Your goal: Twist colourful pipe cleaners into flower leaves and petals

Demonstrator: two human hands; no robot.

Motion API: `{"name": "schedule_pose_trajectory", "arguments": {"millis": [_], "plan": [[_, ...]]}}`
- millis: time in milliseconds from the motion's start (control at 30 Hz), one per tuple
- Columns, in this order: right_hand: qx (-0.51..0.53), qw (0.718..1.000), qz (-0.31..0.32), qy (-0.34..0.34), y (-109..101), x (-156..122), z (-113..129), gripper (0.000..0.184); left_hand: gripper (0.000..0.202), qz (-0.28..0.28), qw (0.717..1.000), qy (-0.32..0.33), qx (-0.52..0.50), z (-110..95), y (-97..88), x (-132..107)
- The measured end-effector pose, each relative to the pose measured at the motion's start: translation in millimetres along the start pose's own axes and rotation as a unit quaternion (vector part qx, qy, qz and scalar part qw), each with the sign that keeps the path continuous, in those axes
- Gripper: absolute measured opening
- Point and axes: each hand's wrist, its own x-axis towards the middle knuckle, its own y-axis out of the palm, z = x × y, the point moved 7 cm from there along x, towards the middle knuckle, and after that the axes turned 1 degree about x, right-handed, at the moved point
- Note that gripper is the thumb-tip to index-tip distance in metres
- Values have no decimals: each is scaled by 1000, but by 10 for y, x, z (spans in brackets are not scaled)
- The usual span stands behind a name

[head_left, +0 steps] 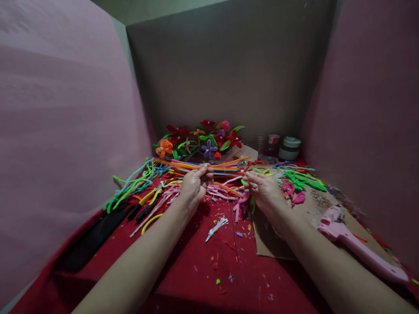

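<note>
Pipe cleaners (209,167) run crosswise in one bundle, left hand (194,185) pinching its middle, right hand (265,189) curled shut at its right end.

Noted: pipe cleaner bundle (216,166) orange, blue, pink and yellow. Table cloth (203,274) red. Glue gun (350,242) pink. Flowers (204,140) red, orange, purple; leaves green. Cardboard sheet (270,242) brown.

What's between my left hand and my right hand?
Head view: the pipe cleaner bundle spans left hand to right hand; under it, loose pink pipe cleaners lie on the red cloth.
</note>
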Motion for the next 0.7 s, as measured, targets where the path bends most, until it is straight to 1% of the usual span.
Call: {"name": "schedule_pose_trajectory", "arguments": {"millis": [33, 67, 100, 167, 233, 267, 333, 400, 433, 533, 700], "plan": [[61, 996, 24, 63, 57, -15, -96, 10, 7, 7, 1000, -2, -2, 59, 31, -40], [100, 988, 54, 104, 130, -45, -166, 9, 9, 17, 1000, -8, -2, 129, 70, -88], [122, 981, 83, 124, 199, -79, -211, 7, 11, 27, 1000, -16, 0, 203, 111, -139], [133, 976, 128, 115, 303, -137, -250, 8, 16, 59, 997, -40, 16, 353, 201, -240], [123, 980, 133, 85, 327, -157, -268, 11, 21, 97, 992, -64, 38, 461, 277, -316], [113, 983, 122, 72, 311, -151, -275, 12, 22, 106, 991, -68, 45, 485, 292, -335], [89, 991, 87, 52, 247, -118, -284, 12, 21, 95, 992, -59, 51, 473, 267, -334], [69, 995, 64, 40, 196, -83, -282, 13, 19, 62, 996, -45, 53, 434, 206, -314], [62, 995, 65, 36, 191, -72, -278, 13, 19, 56, 996, -45, 56, 427, 189, -310], [29, 994, 104, 37, 242, -83, -276, 14, 21, 72, 992, -53, 86, 448, 192, -329], [-114, 984, 127, 54, 279, -151, -320, 11, 24, 89, 975, 0, 203, 400, 204, -362]]}}
